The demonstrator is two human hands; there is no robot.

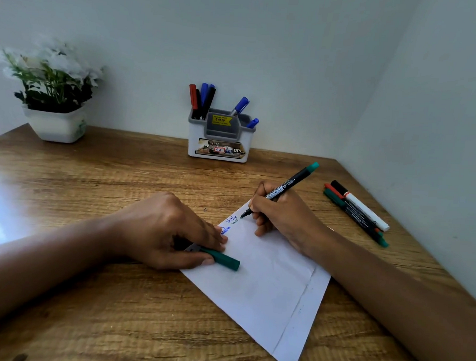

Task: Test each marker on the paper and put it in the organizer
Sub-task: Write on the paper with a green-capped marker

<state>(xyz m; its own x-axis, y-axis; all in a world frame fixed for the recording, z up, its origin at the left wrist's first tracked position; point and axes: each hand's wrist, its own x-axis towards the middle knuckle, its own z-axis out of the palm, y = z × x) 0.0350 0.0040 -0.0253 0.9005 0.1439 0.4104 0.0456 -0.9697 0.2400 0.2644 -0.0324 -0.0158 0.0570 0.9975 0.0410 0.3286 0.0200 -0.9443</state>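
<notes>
Pinching a marker point(282, 189) tip-down on the paper point(264, 286), the right hand point(282, 213) writes while the left hand point(168, 229) beside it grips the cap point(223, 259).

A small study corner, home or office I can't say: a wood-grain desk point(116, 174) sits where two plain pale walls point(266, 43) meet, with a pot of white flowers point(56, 125) and a pen organizer point(219, 145) bearing its price sticker point(221, 120).
</notes>
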